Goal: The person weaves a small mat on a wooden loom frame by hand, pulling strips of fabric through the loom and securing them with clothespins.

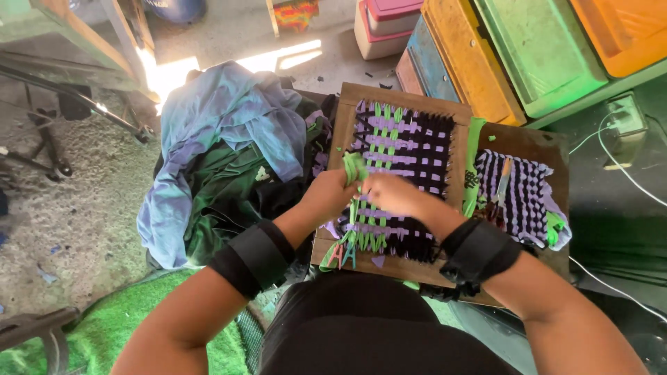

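A square wooden weaving frame (410,97) lies in front of me, strung with black strips crossed by purple and green ones (417,146). My left hand (332,196) grips a green fabric strip (356,167) at the frame's left side. My right hand (392,193) is closed on the same strip, right beside the left hand. More green strip ends (354,243) hang at the frame's near edge. Both forearms wear black wrist bands.
A finished black and purple woven mat (524,191) with scissors (501,182) on it lies on a wooden board to the right. A pile of blue and green cloth (222,139) sits left. Coloured crates (486,48) stand behind. Green turf (118,326) lies near left.
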